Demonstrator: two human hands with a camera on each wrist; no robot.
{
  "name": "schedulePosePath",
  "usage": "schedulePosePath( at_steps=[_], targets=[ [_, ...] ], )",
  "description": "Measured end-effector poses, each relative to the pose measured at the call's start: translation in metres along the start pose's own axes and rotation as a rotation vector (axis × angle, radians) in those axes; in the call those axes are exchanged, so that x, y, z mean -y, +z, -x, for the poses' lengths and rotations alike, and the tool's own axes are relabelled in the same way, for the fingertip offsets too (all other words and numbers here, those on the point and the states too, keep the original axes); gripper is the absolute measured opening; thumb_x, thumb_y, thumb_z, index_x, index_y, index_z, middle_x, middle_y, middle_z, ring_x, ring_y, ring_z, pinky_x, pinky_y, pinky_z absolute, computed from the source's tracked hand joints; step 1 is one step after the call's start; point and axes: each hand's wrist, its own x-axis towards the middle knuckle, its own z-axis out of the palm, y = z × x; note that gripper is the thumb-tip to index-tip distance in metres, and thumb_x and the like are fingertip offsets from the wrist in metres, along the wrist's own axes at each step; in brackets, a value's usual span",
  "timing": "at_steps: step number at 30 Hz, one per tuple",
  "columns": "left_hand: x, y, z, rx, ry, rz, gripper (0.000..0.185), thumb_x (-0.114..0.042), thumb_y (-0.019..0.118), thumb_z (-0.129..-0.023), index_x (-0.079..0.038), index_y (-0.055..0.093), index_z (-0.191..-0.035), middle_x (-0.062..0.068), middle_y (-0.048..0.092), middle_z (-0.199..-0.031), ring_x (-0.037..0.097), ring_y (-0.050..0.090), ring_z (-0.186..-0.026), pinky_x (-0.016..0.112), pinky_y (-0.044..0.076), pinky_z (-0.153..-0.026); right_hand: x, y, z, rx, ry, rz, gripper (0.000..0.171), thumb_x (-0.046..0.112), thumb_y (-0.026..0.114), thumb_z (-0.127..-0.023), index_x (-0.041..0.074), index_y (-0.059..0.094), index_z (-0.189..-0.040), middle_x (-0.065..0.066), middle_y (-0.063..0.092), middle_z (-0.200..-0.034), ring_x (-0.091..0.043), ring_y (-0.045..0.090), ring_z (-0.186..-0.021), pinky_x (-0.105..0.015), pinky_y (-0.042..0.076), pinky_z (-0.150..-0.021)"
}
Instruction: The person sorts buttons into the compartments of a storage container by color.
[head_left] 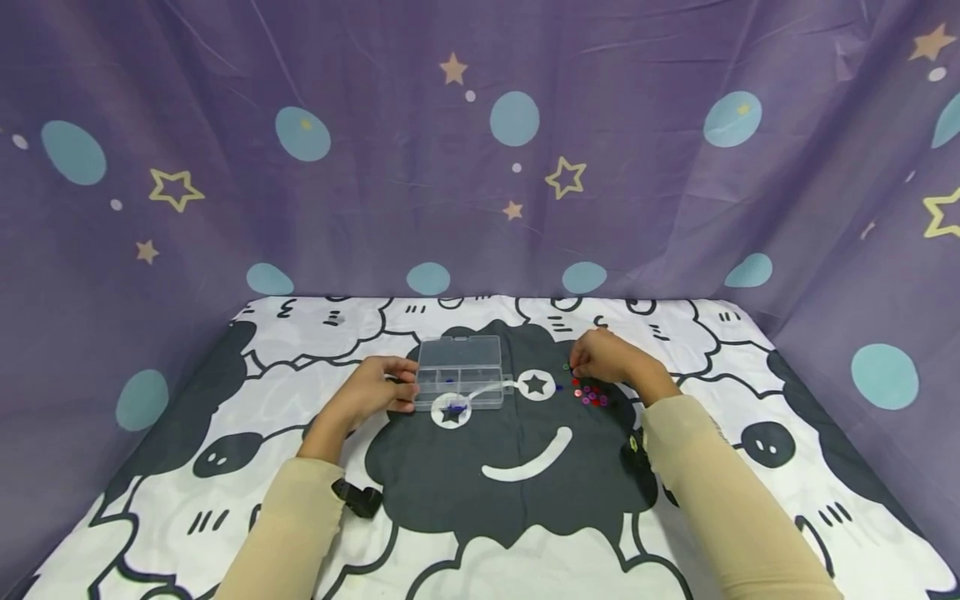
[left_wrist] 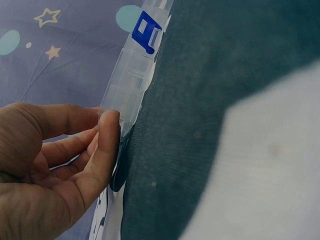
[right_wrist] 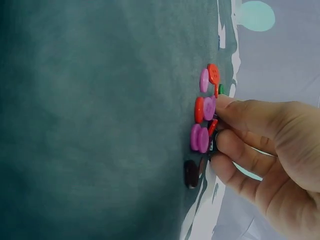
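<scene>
A clear plastic compartment box [head_left: 459, 372] is set on the dark patch of the printed cloth [head_left: 525, 500], near the scene's middle. Its left end is touched by the left hand [head_left: 378, 386], whose fingers [left_wrist: 107, 145] are only gently bent and pressed flat against the box wall. To the right of the box, a small heap of red and purple buttons [head_left: 590, 393] is lain on the cloth. The right hand [head_left: 606, 357] is rested at the far side of the heap, its fingertips [right_wrist: 225, 107] curled close together upon the buttons; whether one is actually pinched cannot be told.
</scene>
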Motion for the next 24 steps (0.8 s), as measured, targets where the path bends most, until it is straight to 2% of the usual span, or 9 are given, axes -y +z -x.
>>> schedulePosePath(
  at_steps=[5,10,12,24],
  targets=[
    [-0.0002,0.0008,0.0008,-0.007,-0.004,0.001,0.048,0.005,0.068,-0.095,0.004,0.056,-0.141,0.023,0.055,-0.126,0.029,0.070,-0.101,0.037,0.067,-0.078,0.0012,-0.0001,-0.0016,0.013,0.038,-0.018,0.004,0.005,0.079,-0.087,0.007,0.075,-0.087,0.002,0.073,-0.082,-0.014,0.067,-0.082,-0.042,0.058,-0.084],
    [0.0002,0.0018,0.0005,-0.010,-0.008,0.004,0.048,0.007,0.068,-0.094,0.004,0.056,-0.140,0.023,0.055,-0.125,0.029,0.070,-0.099,0.037,0.067,-0.078,0.0017,-0.0022,-0.0032,0.056,0.075,-0.056,0.005,0.004,0.078,-0.089,0.006,0.074,-0.087,0.000,0.073,-0.082,-0.013,0.066,-0.079,-0.037,0.059,-0.078],
    [0.0004,0.0018,0.0003,-0.006,-0.006,0.003,0.048,0.007,0.068,-0.094,0.005,0.056,-0.140,0.024,0.055,-0.125,0.028,0.070,-0.099,0.037,0.067,-0.078,0.0016,-0.0031,-0.0028,0.066,0.072,-0.058,0.006,0.003,0.077,-0.089,0.005,0.073,-0.087,-0.001,0.073,-0.082,-0.013,0.065,-0.077,-0.035,0.060,-0.074],
    [-0.0012,0.0011,0.0003,-0.009,-0.006,0.004,0.048,0.007,0.067,-0.095,0.005,0.055,-0.141,0.024,0.054,-0.127,0.028,0.070,-0.099,0.036,0.067,-0.078,-0.0018,-0.0054,0.0002,0.067,0.023,-0.003,0.008,-0.001,0.071,-0.088,0.006,0.074,-0.085,0.002,0.069,-0.079,-0.012,0.061,-0.076,-0.035,0.058,-0.074]
  ],
)
